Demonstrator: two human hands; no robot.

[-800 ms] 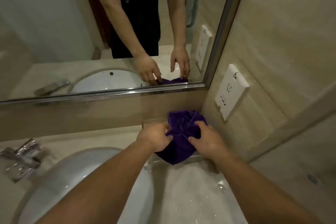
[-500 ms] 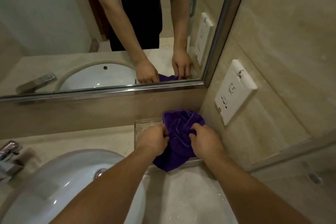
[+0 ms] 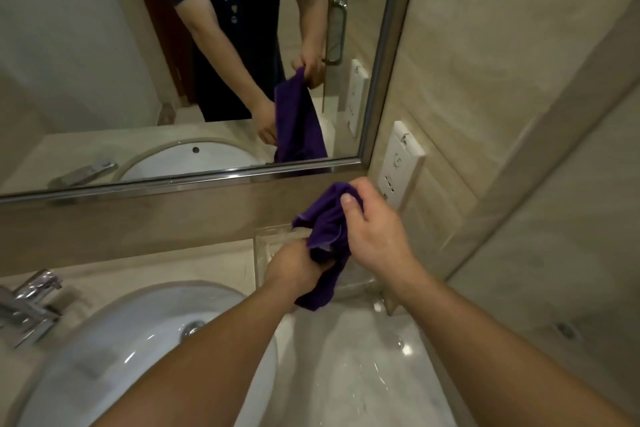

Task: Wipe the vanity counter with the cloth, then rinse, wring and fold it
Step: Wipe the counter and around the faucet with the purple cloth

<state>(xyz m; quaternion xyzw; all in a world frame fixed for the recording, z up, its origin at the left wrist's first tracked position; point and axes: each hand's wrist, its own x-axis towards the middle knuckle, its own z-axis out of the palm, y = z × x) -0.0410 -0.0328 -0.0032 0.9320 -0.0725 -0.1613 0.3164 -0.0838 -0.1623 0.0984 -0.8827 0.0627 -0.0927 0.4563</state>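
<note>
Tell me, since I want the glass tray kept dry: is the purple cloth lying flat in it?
No, both hands hold the purple cloth bunched up above the glass tray.

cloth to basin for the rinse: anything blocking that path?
Nothing visible. Both hands, left hand and right hand, hold the purple cloth above the clear tray; the basin lies just left, open.

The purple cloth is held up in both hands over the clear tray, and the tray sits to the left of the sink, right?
Not quite. The head view shows the clear tray to the right of the sink, by the wall. The rest holds: the left hand and right hand both grip the purple cloth above the tray.
</note>
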